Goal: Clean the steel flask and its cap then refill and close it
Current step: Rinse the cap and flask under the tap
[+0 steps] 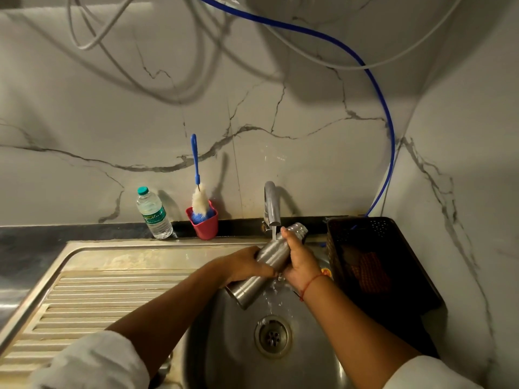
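Observation:
The steel flask (271,258) lies tilted over the sink basin (224,346), its open neck up and to the right under the tap (271,204). Water runs from the tap onto the flask and falls toward the drain (273,336). My left hand (244,265) grips the flask's middle from the left. My right hand (299,261) wraps round its upper part from the right, thumb lying along the body. The cap is not in sight.
A blue-handled bottle brush (198,192) stands in a red cup (204,223) on the counter behind the sink, beside a plastic water bottle (154,213). A dark perforated basket (373,256) sits right of the basin. The ribbed drainboard (92,299) lies left. A blue hose (389,130) hangs along the wall.

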`<state>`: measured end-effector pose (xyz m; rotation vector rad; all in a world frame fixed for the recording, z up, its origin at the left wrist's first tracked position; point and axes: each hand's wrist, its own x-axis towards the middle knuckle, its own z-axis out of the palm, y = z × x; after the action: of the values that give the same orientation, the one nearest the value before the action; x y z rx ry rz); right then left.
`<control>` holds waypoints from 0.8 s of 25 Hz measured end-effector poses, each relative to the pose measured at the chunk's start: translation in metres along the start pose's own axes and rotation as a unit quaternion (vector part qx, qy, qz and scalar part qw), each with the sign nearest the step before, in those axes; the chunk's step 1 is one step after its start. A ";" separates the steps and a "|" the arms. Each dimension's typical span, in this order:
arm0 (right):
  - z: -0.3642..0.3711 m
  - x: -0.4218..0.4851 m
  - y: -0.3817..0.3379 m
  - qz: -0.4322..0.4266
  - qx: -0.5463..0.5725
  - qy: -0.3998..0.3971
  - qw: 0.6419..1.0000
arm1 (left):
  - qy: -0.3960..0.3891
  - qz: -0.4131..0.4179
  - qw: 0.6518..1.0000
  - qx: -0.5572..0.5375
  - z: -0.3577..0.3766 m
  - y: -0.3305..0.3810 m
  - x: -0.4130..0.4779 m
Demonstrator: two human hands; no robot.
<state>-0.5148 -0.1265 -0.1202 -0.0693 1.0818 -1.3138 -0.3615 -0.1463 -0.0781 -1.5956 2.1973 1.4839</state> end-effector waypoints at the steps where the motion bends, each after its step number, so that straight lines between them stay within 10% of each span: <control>1: 0.005 0.005 0.001 0.005 -0.018 0.043 0.999 | 0.045 0.005 0.993 0.108 0.001 -0.002 0.003; 4: 0.016 -0.001 -0.006 0.037 -0.022 0.067 0.997 | 0.135 -0.004 0.965 0.226 0.005 -0.005 0.005; 7: 0.012 -0.011 -0.009 0.040 -0.006 -0.024 0.999 | -0.004 -0.014 0.997 -0.072 -0.004 -0.004 -0.004; 10: 0.010 -0.014 -0.011 0.016 0.026 -0.105 0.994 | -0.093 -0.068 0.950 -0.291 -0.012 -0.006 -0.013; 16: 0.020 0.009 -0.001 -0.015 -0.049 0.147 0.988 | 0.113 0.007 0.976 0.183 0.001 -0.004 0.000; 20: 0.007 -0.005 -0.012 0.011 0.018 -0.022 1.000 | -0.011 0.003 0.993 -0.120 -0.004 0.000 -0.003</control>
<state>-0.5178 -0.1299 -0.1059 -0.0593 1.0198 -1.3066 -0.3580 -0.1476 -0.0745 -1.6265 2.0808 1.8194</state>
